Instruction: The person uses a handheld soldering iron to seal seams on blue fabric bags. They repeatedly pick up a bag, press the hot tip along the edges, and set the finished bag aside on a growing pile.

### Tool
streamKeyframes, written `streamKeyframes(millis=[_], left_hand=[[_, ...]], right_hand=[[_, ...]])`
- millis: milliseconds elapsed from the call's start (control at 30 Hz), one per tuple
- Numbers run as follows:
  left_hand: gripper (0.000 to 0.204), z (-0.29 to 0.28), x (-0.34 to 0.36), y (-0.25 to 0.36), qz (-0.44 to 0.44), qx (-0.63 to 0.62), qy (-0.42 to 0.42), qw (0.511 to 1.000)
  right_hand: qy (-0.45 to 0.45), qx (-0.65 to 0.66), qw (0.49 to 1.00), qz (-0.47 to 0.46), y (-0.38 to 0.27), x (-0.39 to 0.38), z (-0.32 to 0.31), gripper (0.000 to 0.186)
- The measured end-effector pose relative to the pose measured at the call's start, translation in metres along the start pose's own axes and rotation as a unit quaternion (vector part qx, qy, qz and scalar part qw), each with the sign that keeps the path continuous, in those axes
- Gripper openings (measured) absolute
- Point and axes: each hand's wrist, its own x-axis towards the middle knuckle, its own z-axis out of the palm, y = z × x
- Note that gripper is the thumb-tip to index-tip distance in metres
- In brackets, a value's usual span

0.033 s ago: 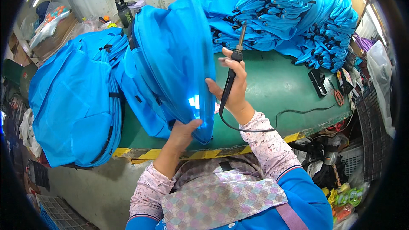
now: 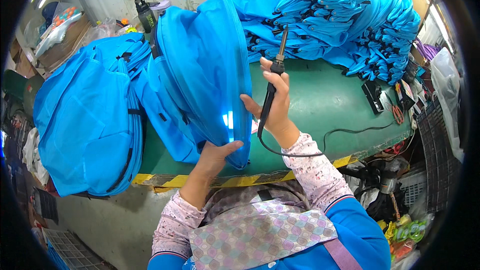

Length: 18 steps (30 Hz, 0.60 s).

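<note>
Upright on the green table (image 2: 320, 100) stands a blue fabric bag-like piece (image 2: 200, 65) with a curved, raised edge; its exact kind I cannot tell. My left hand (image 2: 215, 156) grips its lower near end, thumb pressed on the edge and other fingers hidden behind the fabric. In my right hand (image 2: 278, 102) is a soldering iron (image 2: 270, 92), held upright with its metal tip pointing up and away from the cloth. The right thumb touches the bag's right edge. The iron's black cord loops down across my right sleeve.
More blue fabric pieces (image 2: 82, 125) lie stacked at the left. A large heap of folded ones (image 2: 325, 15) fills the back right. Near the right edge sit a black stand-like object (image 2: 372, 97) and the cord (image 2: 360, 129). A dark bottle (image 2: 145, 16) stands behind. Yellow-black tape (image 2: 235, 180) lines the table's front.
My left thumb has shifted slightly to the right along the bag's edge. The bag's right edge and the iron have moved very slightly to the left.
</note>
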Motion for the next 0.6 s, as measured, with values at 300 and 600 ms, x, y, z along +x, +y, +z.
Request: streamKeyframes(millis=[300, 600], left_hand=[[0.050, 0.017, 0.012, 0.011, 0.014, 0.036, -0.058, 0.998], [0.046, 0.020, 0.013, 0.005, 0.019, 0.047, -0.026, 0.998]], right_hand=[[-0.177, -0.039, 0.983, 0.041, -0.101, -0.019, -0.105, 0.037], [-0.187, -0.122, 0.972, -0.075, -0.094, -0.040, -0.089, 0.030]])
